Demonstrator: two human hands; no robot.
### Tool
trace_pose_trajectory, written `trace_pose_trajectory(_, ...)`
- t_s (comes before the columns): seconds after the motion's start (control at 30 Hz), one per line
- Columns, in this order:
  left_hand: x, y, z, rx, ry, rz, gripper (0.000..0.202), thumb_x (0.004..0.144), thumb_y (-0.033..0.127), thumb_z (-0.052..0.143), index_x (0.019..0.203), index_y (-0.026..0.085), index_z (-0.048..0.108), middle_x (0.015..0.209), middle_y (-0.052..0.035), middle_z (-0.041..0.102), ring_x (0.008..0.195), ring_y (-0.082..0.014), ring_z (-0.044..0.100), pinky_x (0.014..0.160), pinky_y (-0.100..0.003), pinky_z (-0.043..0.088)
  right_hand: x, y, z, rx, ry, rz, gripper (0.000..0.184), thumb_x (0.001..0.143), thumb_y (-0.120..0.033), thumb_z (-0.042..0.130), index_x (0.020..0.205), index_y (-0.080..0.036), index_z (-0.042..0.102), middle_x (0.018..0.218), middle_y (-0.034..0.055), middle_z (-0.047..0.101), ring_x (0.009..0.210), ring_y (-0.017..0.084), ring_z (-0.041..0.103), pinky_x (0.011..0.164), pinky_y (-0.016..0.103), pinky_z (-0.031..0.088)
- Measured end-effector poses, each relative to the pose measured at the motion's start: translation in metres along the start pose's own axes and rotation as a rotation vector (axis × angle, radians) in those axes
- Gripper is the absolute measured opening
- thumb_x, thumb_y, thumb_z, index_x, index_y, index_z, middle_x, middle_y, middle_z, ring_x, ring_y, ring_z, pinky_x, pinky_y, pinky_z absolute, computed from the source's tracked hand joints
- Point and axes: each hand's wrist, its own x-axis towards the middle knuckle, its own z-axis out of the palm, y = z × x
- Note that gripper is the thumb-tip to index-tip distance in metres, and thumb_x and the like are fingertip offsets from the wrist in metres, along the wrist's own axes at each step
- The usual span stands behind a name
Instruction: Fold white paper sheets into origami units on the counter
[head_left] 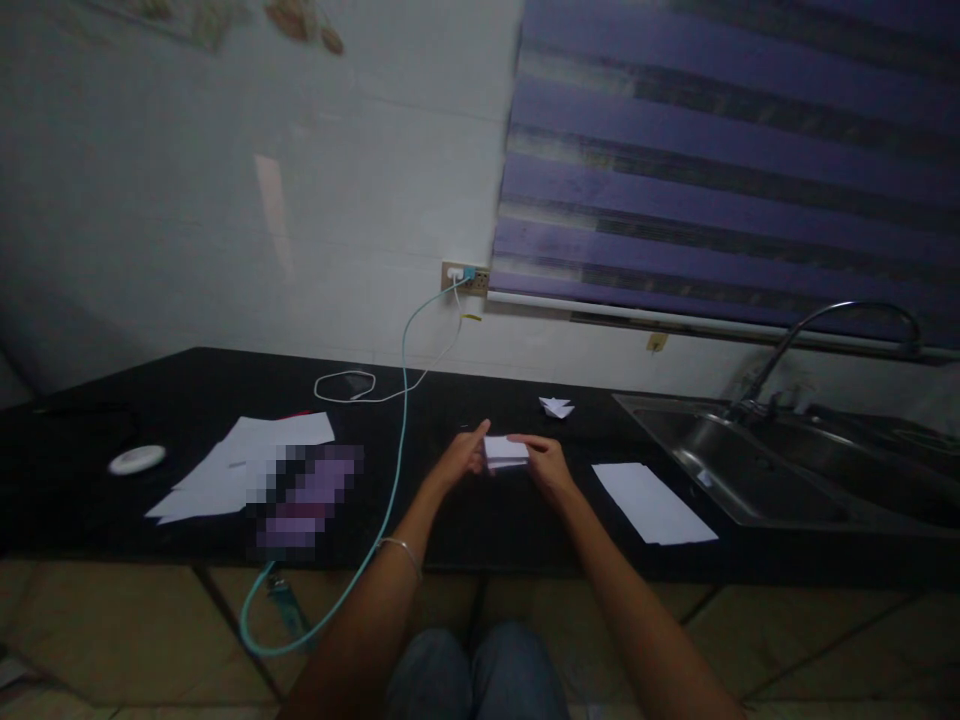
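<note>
A small folded piece of white paper (506, 450) is held between my two hands, just above the black countertop. My left hand (463, 458) grips its left edge, thumb up. On the opposite side my right hand (547, 462) pinches the right edge, with a finger lying along the top. Behind my hands, a little to the right, sits a folded white paper shape (556, 407) with pointed corners. A flat white sheet (652, 503) lies to the right of my right forearm.
Several white sheets (240, 465) overlap on the left, beside a blurred-out purple item (315, 500) and a white round object (137, 460). A teal cable (403, 400) runs from the wall outlet (465, 278) over the counter's front edge. The metal sink (720, 460) and faucet (787, 345) are at right.
</note>
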Motion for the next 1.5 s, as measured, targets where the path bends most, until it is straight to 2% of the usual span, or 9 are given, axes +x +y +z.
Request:
trace_pose_trajectory(0.07, -0.001, -0.001, 0.001, 0.175, -0.079, 0.063, 0.057, 0.083, 0.06, 0.047, 0.077, 0.006, 0.066, 0.052, -0.0038, 0.057, 0.04, -0.0071, 0.046, 0.04, -0.018, 0.027, 0.0, 0.0, 0.0, -0.02, -0.012, -0.022, 0.02, 0.061, -0.031, 0.073, 0.076, -0.018, 0.076, 0.083, 0.0089, 0.073, 0.075, 0.022, 0.065, 0.068, 0.032, 0.048)
trace_pose_trajectory(0.13, 0.0, -0.005, 0.002, 0.296, -0.105, 0.112, 0.055, 0.084, 0.058, 0.048, 0.077, 0.007, 0.066, 0.053, -0.0051, 0.06, 0.041, -0.0089, 0.05, 0.041, -0.019, 0.031, 0.0, 0.0, 0.0, -0.027, -0.015, -0.039, 0.02, 0.062, -0.031, 0.072, 0.076, -0.018, 0.076, 0.085, 0.0088, 0.073, 0.076, 0.022, 0.065, 0.068, 0.032, 0.048)
trace_pose_trajectory(0.33, 0.004, -0.011, 0.004, 0.368, -0.052, 0.175, 0.052, 0.086, 0.056, 0.045, 0.08, 0.008, 0.063, 0.05, -0.0026, 0.057, 0.042, -0.0113, 0.054, 0.046, -0.02, 0.039, 0.006, -0.001, 0.001, 0.187, 0.022, 0.105, 0.044, 0.063, -0.031, 0.067, 0.107, -0.024, 0.064, 0.085, 0.0038, 0.071, 0.069, 0.02, 0.063, 0.056, 0.028, 0.046)
trace_pose_trajectory(0.5, 0.0, -0.009, 0.006, 0.384, 0.006, 0.19, 0.048, 0.085, 0.055, 0.046, 0.079, 0.01, 0.061, 0.048, -0.0004, 0.055, 0.04, -0.0102, 0.05, 0.042, -0.019, 0.036, 0.005, 0.003, 0.001, 0.126, -0.063, 0.119, 0.036, 0.067, -0.046, 0.07, 0.089, -0.018, 0.068, 0.075, 0.0037, 0.066, 0.065, 0.017, 0.058, 0.053, 0.025, 0.042)
trace_pose_trajectory(0.7, -0.002, -0.01, 0.005, 0.425, 0.029, 0.196, 0.048, 0.084, 0.056, 0.046, 0.076, 0.011, 0.06, 0.048, 0.0004, 0.053, 0.039, -0.0096, 0.048, 0.04, -0.018, 0.033, 0.002, 0.007, 0.0, 0.012, -0.068, 0.055, 0.036, 0.062, -0.048, 0.076, 0.078, -0.017, 0.069, 0.068, 0.0019, 0.064, 0.06, 0.015, 0.055, 0.056, 0.025, 0.041)
trace_pose_trajectory(0.83, -0.002, -0.01, 0.005, 0.395, -0.022, 0.201, 0.045, 0.085, 0.054, 0.047, 0.081, 0.012, 0.06, 0.052, 0.0004, 0.054, 0.041, -0.0094, 0.049, 0.04, -0.018, 0.034, 0.001, 0.004, 0.0, 0.012, -0.069, 0.032, 0.032, 0.062, -0.045, 0.077, 0.076, -0.017, 0.07, 0.068, 0.0015, 0.064, 0.06, 0.014, 0.054, 0.056, 0.024, 0.04)
trace_pose_trajectory(1.03, -0.004, -0.012, 0.007, 0.379, -0.121, 0.171, 0.045, 0.084, 0.054, 0.049, 0.077, 0.012, 0.059, 0.056, -0.0006, 0.054, 0.043, -0.009, 0.049, 0.041, -0.017, 0.035, 0.0, 0.003, 0.0, -0.095, -0.115, 0.024, 0.029, 0.059, -0.042, 0.079, 0.073, -0.018, 0.072, 0.066, 0.0013, 0.065, 0.057, 0.013, 0.054, 0.054, 0.025, 0.039)
trace_pose_trajectory(1.27, -0.01, -0.006, 0.006, 0.342, -0.19, 0.195, 0.049, 0.083, 0.058, 0.048, 0.076, 0.011, 0.06, 0.056, -0.0004, 0.054, 0.043, -0.009, 0.048, 0.043, -0.019, 0.036, 0.0, 0.004, -0.003, -0.161, -0.091, 0.013, 0.029, 0.058, -0.043, 0.079, 0.071, -0.017, 0.074, 0.067, 0.0047, 0.069, 0.057, 0.015, 0.057, 0.055, 0.027, 0.042)
trace_pose_trajectory(1.5, -0.009, -0.005, 0.005, 0.346, -0.184, 0.188, 0.052, 0.085, 0.06, 0.042, 0.072, 0.012, 0.058, 0.051, -0.0004, 0.054, 0.043, -0.0104, 0.05, 0.046, -0.02, 0.037, -0.001, 0.003, -0.002, -0.168, -0.081, -0.007, 0.028, 0.058, -0.041, 0.08, 0.071, -0.016, 0.075, 0.068, 0.0071, 0.07, 0.058, 0.017, 0.059, 0.055, 0.029, 0.043)
